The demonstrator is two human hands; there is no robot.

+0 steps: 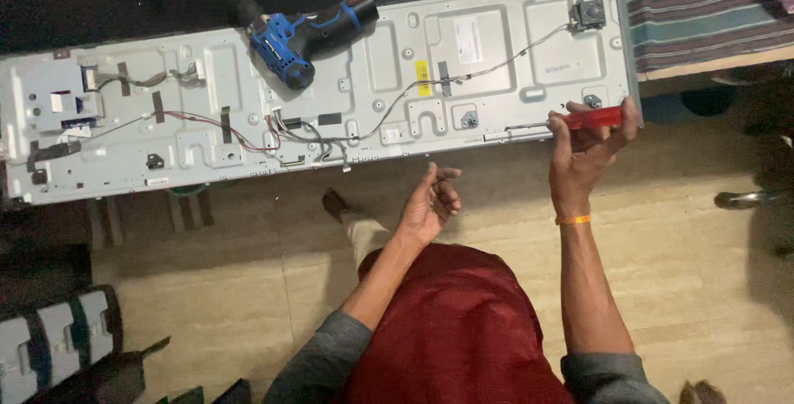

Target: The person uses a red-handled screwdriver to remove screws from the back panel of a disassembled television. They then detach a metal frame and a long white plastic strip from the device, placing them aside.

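Nearest the camera is the person's own body – a dark red garment (451, 329) over the lap, with grey sleeves at both forearms. Above it the left hand (430, 203) hangs over the pale tiled floor (678, 272), palm turned up and fingers loosely curled, gripping nothing and touching nothing. A foot (335, 204) shows just beside it on the floor. The right hand (589, 146), with an orange band (573, 219) at the wrist, reaches further out and is closed around a red tool handle (594, 117), thumb and fingers wrapped over it; the handle lies level at the lower right edge of the metal panel. Which kind of tool it is cannot be told, as its tip is hidden. The large grey metal back panel (488, 40) lies flat and stretches across nearly the whole width of the view – stamped with ribs and holes, and crossed by thin wires (389, 114) taped down in places, running from a bundle near the lower middle toward a small dark part (589, 14) at the upper right corner. On the panel's upper middle a blue and black cordless drill (302, 33) lies on its side, well apart from both hands. At the far right, beyond the panel, sits a striped cloth (703, 7) in teal and brown. Dark objects with grey padding (58, 338) stand at the lower left on the floor.
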